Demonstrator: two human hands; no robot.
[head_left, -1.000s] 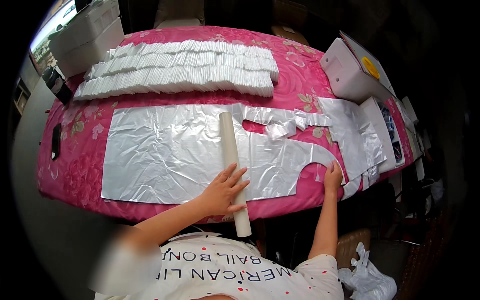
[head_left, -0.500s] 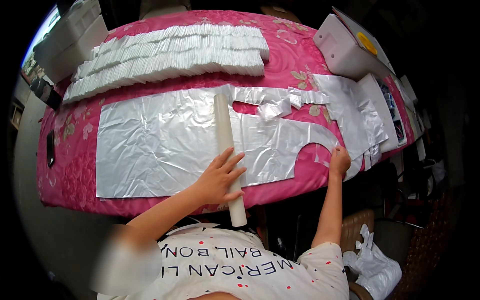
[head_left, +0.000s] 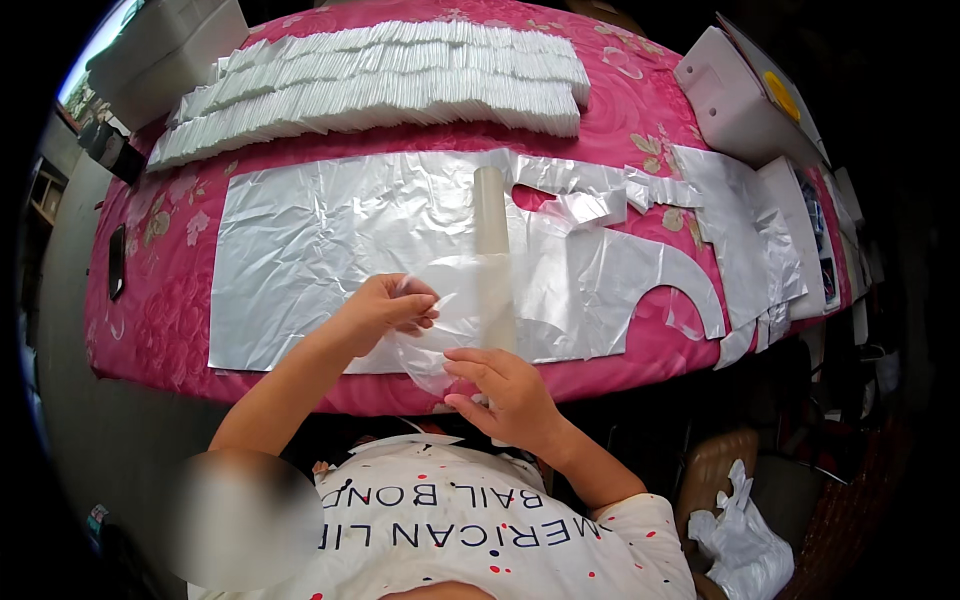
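Observation:
A shiny white plastic sheet with curved cut-outs (head_left: 300, 270), shaped like an apron, lies flat and creased on the table. Across it rests a pale beige roll (head_left: 491, 210), pointing toward me. My left hand (head_left: 385, 315) is closed on a piece of clear plastic film (head_left: 458, 290), left of the roll. The film spreads over the roll's near part and blurs its outline. Close to the film's lower edge is my right hand (head_left: 515, 400), thumb and fingers apart, over the roll's near end; whether it touches the film is unclear.
Long rows of folded white plastic pieces (head_left: 370, 90) fill the table's far side. White foam boxes (head_left: 735, 95) stand at the back corners. More plastic sheets (head_left: 745, 235) lie at the right. A phone (head_left: 117, 262) is on the pink floral tablecloth (head_left: 160, 310).
My right hand has let go of the sheet's right edge and moved left to the roll. My left hand has left the roll and now holds clear film.

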